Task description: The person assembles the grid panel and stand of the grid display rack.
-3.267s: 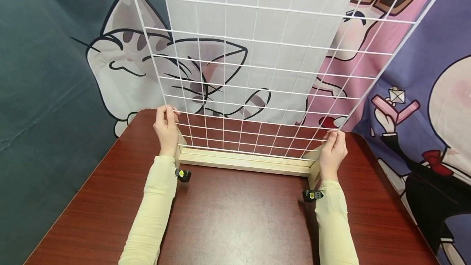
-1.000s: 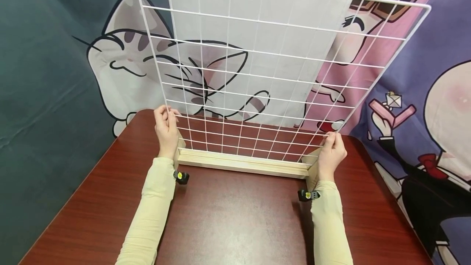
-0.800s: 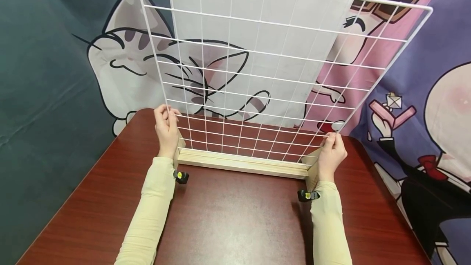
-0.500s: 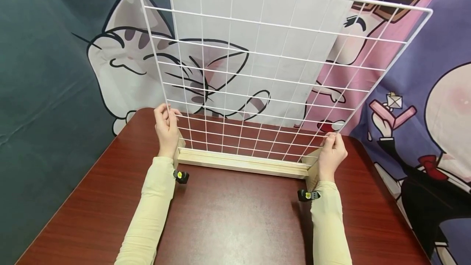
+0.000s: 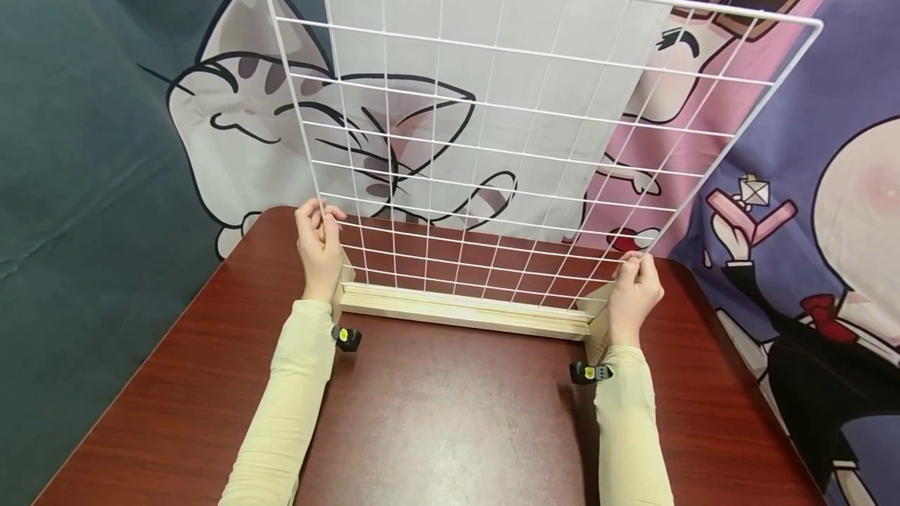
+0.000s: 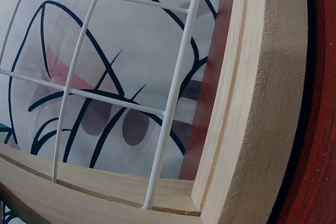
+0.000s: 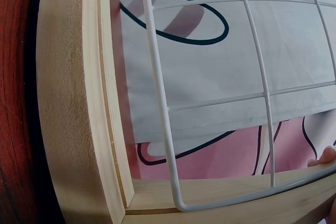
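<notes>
A white wire grid panel (image 5: 492,131) stands upright in the head view, its lower end at a pale wooden frame (image 5: 464,311). My left hand (image 5: 319,248) pinches the panel's left side rod low down. The right side rod is gripped by my right hand (image 5: 635,291) at about the same height. In the left wrist view the panel's wires (image 6: 163,135) end at a groove in the frame's side board (image 6: 79,198). The right wrist view shows the panel's rounded corner (image 7: 181,205) at a grooved side board, its bottom rod a small gap from the grooved base board (image 7: 68,98).
The frame stands on a dark red-brown wooden table (image 5: 450,412). Behind it hangs a cloth backdrop (image 5: 239,123) with cartoon cats and figures. Black wrist cameras (image 5: 346,338) sit on both cream sleeves (image 5: 277,412).
Over about three seconds the panel's top edge has come down in the head view, showing its left top corner. Lately it has sunk only slightly. Both hands keep nearly the same places.
</notes>
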Action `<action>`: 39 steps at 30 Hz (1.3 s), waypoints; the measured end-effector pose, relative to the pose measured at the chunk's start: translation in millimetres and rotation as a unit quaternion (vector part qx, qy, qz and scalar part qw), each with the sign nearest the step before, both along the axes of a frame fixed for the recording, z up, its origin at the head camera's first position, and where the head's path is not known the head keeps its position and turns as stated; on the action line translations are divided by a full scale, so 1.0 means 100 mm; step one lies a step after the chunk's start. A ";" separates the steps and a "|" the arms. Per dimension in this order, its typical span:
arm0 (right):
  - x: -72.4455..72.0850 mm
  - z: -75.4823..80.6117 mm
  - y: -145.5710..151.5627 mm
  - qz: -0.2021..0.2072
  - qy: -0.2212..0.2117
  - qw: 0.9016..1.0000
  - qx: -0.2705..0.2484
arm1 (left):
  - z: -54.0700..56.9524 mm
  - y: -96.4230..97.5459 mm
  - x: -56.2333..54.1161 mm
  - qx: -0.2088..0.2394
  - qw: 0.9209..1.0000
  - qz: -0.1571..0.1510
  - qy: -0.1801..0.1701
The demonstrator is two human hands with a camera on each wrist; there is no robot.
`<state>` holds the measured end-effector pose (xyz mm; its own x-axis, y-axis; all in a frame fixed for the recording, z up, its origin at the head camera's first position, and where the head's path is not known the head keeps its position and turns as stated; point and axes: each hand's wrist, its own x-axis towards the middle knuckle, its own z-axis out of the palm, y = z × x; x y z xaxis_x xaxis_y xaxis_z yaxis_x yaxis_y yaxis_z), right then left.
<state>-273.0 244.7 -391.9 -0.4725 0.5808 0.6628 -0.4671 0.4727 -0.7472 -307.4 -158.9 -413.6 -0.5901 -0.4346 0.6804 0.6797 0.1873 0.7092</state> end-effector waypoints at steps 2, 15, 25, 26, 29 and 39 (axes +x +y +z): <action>0.00 0.00 0.00 0.001 0.001 1.000 0.002 | -0.04 -0.01 -0.05 -0.002 1.000 0.005 0.005; 0.00 -0.02 0.03 0.008 -0.024 1.000 -0.007 | -0.11 -0.02 -0.08 0.008 0.999 0.004 0.033; 0.05 -0.01 0.00 -0.005 -0.033 0.999 -0.002 | -0.13 -0.02 -0.08 0.016 0.999 0.012 0.024; 0.05 -0.01 0.00 -0.006 -0.032 0.999 -0.001 | -0.14 -0.02 -0.09 0.016 1.000 0.011 0.024; 0.06 -0.01 0.00 -0.007 -0.031 1.000 0.004 | -0.14 -0.02 -0.09 0.014 0.999 0.008 0.033; 0.08 -0.05 0.03 0.004 -0.047 0.999 0.020 | -0.18 -0.05 -0.08 -0.007 0.998 0.018 0.057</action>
